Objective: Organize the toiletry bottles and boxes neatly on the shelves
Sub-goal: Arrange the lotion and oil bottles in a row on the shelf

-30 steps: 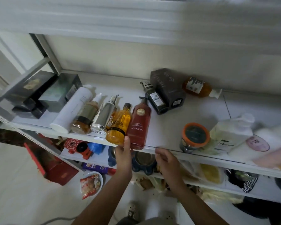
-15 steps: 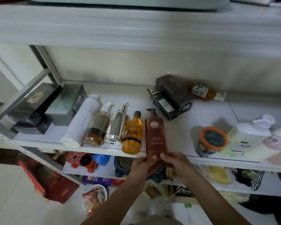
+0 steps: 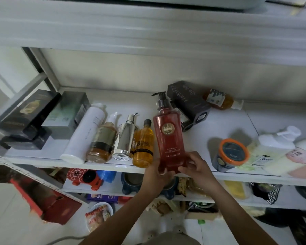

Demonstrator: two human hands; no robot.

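Note:
A tall red pump bottle (image 3: 169, 133) is held by its base at the front edge of the white shelf (image 3: 102, 164), lifted and tilted up. My left hand (image 3: 155, 171) grips its bottom left and my right hand (image 3: 195, 167) its bottom right. To its left lie a row of bottles: a white tube (image 3: 85, 133), a brown pump bottle (image 3: 102, 142), a silver bottle (image 3: 125, 138) and an amber bottle (image 3: 143, 144). A dark box (image 3: 189, 103) lies behind the red bottle.
Dark boxes (image 3: 34, 119) sit at the shelf's left end. An orange bottle (image 3: 219, 99) lies at the back. An orange-lidded jar (image 3: 230, 154) and white pump bottles (image 3: 272, 147) stand at the right. Lower shelves hold toys and packets; a red box (image 3: 48, 202) is on the floor.
The red bottle lay in the row with only my left hand at its base. Both hands took hold of its bottom and raised it off the shelf, clear of the amber bottle.

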